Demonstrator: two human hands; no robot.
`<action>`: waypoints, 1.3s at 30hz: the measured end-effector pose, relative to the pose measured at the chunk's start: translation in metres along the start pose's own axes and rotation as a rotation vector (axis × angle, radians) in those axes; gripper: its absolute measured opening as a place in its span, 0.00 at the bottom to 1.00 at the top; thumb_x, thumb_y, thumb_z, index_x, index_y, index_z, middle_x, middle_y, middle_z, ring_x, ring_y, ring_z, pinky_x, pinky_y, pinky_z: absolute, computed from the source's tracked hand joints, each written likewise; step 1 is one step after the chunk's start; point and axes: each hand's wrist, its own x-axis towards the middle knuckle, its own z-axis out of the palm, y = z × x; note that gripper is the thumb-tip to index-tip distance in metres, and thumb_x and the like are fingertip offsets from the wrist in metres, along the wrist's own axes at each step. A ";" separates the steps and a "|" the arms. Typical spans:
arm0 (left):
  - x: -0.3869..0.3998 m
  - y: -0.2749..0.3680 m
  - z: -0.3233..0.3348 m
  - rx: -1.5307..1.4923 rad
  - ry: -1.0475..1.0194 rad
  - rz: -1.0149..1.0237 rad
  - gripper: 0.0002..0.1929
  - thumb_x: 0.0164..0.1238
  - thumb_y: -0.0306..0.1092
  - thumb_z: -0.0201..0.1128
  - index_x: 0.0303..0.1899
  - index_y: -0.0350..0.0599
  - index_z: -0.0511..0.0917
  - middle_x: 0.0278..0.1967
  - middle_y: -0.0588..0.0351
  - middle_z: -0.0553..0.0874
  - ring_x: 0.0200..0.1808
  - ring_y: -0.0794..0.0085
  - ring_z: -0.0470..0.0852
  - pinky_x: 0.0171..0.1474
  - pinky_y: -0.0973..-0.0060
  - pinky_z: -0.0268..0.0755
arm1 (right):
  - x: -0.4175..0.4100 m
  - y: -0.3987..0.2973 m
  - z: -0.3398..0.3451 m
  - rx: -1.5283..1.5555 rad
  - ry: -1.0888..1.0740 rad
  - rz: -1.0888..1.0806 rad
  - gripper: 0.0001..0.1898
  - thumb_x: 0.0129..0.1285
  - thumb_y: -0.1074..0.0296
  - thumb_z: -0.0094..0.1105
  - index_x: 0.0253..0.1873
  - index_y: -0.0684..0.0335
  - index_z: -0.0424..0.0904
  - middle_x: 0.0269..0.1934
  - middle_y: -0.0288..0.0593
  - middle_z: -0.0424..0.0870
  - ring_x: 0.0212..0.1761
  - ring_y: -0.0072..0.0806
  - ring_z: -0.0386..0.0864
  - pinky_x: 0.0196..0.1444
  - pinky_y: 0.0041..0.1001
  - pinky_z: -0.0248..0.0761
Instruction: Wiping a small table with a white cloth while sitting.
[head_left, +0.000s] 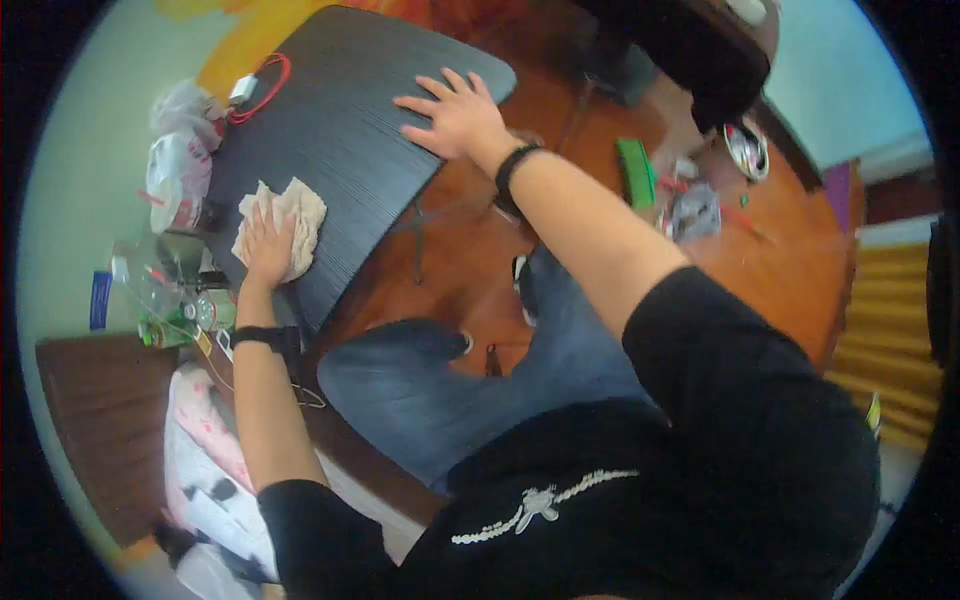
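Note:
A crumpled cream cloth (306, 217) lies on the dark wood-grain tabletop (330, 97), near its left edge. My left hand (268, 244) presses down on it, palm down, with the fingers over the fabric. Farther off, my right hand (457, 116) rests by the table's right edge with its fingers spread. Nothing is held in that hand. A red cable (283, 75) joined to a white power adapter (243, 89) sits at the tabletop's far left edge.
Plastic bags (180, 165) crowd the table's left side. Below them stand plastic bottles (214, 309) and a loose white cable (311, 395). On the brown floor (780, 277) are a green box (635, 172), scattered litter and a filled bin (746, 150). Bedding (206, 435) lies at lower left.

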 end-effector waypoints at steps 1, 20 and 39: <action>-0.022 -0.002 -0.008 0.047 -0.023 0.022 0.40 0.88 0.67 0.44 0.91 0.61 0.51 0.91 0.47 0.48 0.90 0.35 0.44 0.90 0.45 0.35 | -0.003 -0.009 0.001 0.025 0.000 -0.012 0.32 0.81 0.29 0.42 0.85 0.21 0.67 0.90 0.35 0.60 0.93 0.48 0.51 0.91 0.58 0.38; -0.073 0.021 -0.057 -0.132 -0.047 0.299 0.37 0.87 0.55 0.51 0.89 0.49 0.58 0.89 0.44 0.59 0.90 0.41 0.50 0.89 0.48 0.36 | 0.000 -0.006 0.018 0.010 0.061 0.049 0.32 0.78 0.26 0.44 0.82 0.18 0.71 0.89 0.32 0.63 0.92 0.45 0.54 0.91 0.57 0.39; -0.057 0.077 -0.049 -0.075 -0.042 0.342 0.35 0.88 0.52 0.50 0.88 0.49 0.60 0.89 0.44 0.56 0.89 0.40 0.50 0.89 0.45 0.39 | 0.002 -0.009 0.018 -0.032 0.001 0.085 0.32 0.79 0.25 0.42 0.84 0.15 0.66 0.90 0.29 0.60 0.93 0.43 0.53 0.91 0.57 0.37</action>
